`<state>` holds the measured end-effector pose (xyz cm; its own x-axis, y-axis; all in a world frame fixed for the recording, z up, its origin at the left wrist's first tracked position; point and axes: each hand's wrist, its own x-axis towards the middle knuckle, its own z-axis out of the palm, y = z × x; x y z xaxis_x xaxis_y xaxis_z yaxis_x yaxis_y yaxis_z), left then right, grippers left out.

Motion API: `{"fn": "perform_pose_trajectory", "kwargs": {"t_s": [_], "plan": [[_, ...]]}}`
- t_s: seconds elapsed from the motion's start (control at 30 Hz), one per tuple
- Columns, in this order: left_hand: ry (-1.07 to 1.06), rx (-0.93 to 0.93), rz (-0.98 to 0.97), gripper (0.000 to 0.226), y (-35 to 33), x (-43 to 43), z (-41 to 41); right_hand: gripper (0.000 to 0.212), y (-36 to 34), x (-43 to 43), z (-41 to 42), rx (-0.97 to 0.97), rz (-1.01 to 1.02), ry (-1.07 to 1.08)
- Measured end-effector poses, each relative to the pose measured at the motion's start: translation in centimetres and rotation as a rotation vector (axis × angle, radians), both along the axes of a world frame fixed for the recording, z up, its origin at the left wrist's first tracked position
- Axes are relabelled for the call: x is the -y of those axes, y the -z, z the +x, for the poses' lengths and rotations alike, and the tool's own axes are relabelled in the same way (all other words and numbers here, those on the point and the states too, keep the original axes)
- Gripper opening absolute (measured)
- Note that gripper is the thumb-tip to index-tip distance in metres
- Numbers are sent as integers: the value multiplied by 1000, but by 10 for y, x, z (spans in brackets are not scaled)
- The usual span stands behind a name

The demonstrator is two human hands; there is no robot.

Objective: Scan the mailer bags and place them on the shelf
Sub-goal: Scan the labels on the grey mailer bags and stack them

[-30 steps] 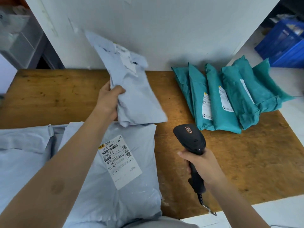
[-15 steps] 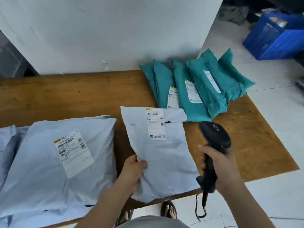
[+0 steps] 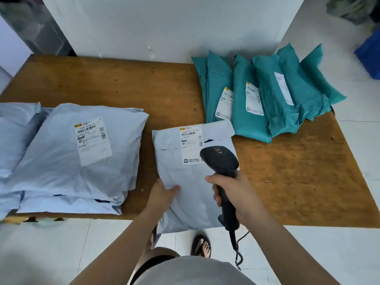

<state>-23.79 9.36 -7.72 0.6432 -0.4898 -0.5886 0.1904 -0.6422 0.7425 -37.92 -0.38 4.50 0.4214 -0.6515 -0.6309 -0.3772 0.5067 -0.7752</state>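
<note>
A small pale grey mailer bag [image 3: 191, 182] lies flat at the table's front edge, white label facing up, its near end hanging past the edge. My left hand [image 3: 163, 195] grips its lower left side, thumb on top. My right hand [image 3: 232, 194] is shut on a black barcode scanner [image 3: 221, 161], whose head hovers over the label's lower right corner. A larger grey mailer bag [image 3: 82, 153] with a label lies to the left on a pile of similar bags. Several teal mailer bags [image 3: 263, 95] lie overlapped at the back right.
The wooden table [image 3: 298, 171] stands against a white wall [image 3: 164, 23]. The scanner's cable [image 3: 238, 249] hangs below the front edge. A blue crate [image 3: 370, 52] sits on the tiled floor at the far right. My sandalled foot [image 3: 202, 245] shows under the table edge.
The small grey bag went from held up near the wall to flat at the front edge, label up. My right hand moved the scanner left, over its label.
</note>
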Motion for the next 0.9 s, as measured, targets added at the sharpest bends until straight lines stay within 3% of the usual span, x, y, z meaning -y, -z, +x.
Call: {"fn": "perform_pose_trajectory", "kwargs": {"t_s": [0.07,0.33,0.9], "plan": [[-24,-17,-38,37,0,-2,1,19,2,2,9,-3,-2,-10],[17,33,-24,48,-4,-6,-1,17,2,3,30,-24,-11,-29],[15,-8,-60,40,-8,-9,0,19,1,-8,27,-35,-21,-64]]}}
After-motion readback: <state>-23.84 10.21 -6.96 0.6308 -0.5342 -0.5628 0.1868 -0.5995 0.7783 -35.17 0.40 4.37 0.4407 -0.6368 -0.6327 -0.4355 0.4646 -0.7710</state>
